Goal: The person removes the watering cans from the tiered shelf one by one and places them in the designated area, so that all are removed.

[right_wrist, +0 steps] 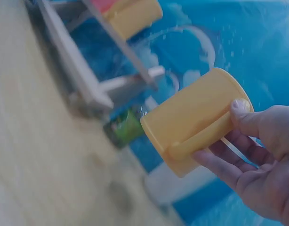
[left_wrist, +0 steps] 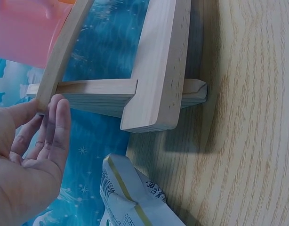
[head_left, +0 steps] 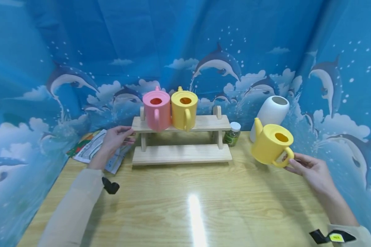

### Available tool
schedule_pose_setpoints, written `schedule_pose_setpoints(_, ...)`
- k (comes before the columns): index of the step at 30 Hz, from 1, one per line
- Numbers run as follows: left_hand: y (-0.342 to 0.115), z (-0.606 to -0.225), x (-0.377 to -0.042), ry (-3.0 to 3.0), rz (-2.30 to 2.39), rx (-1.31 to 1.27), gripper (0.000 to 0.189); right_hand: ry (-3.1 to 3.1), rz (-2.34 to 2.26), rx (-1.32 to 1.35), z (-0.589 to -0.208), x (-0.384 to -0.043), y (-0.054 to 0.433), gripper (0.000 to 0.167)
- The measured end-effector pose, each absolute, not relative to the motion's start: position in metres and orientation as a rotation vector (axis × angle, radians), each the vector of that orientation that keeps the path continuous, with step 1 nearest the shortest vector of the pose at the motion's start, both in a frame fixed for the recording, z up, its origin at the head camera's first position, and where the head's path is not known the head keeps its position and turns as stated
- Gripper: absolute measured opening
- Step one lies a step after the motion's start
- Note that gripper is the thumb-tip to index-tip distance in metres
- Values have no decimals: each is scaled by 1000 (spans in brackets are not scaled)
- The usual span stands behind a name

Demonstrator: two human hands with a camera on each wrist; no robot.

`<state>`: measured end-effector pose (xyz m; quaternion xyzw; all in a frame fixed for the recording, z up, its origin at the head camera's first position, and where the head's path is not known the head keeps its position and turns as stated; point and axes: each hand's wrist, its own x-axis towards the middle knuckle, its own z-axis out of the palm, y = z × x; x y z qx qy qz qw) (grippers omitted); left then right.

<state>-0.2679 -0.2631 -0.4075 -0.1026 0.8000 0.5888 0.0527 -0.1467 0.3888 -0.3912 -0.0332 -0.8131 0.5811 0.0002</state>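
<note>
both hands (head_left: 114,139) (head_left: 316,173) pinch, with arms (head_left: 75,206) held well apart.

My left hand (head_left: 115,139) grips the left end of the upper tier of the shelf (head_left: 182,154), above packets (head_left: 89,148) on the table (head_left: 250,206). Right of that hand, on the tier, stands one pot (head_left: 160,115), with a second pot (head_left: 180,115) just beyond. My right hand (head_left: 315,171) holds a third pot (head_left: 267,147) before a vase (head_left: 273,111). Left of that hand, a jar (head_left: 232,138) stands by the shelf's right end.

White-lidded jar (head_left: 232,136) near a white vase (head_left: 269,111), printed packets (head_left: 89,147) at left, wood-grain tabletop (head_left: 154,202), blue dolphin-patterned curtain (head_left: 173,37) behind
</note>
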Motion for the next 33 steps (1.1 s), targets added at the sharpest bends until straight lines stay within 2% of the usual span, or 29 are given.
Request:
schedule_pose_setpoints(3,-262,-407,-268,2431,1792,-317,60,-2556,1843,-172,-405,-141,403,39)
schedule_pose_setpoints(9,-262,-406,-268,2427,1799,-308,59,-2420,2019,-226,-429,-134,426,19)
schedule_pose_setpoints(22,-261,-408,-271,2446,1798,-343,57,-2367,2101,-293,-454,-130,444,22)
schedule_pose_setpoints(27,-260,-406,-270,2452,1776,-353,58,-2443,1985,-371,-458,-128,447,17)
schedule_pose_setpoints(33,-259,-404,-267,2451,1762,-355,60,-2434,1970,-429,-463,-130,448,24)
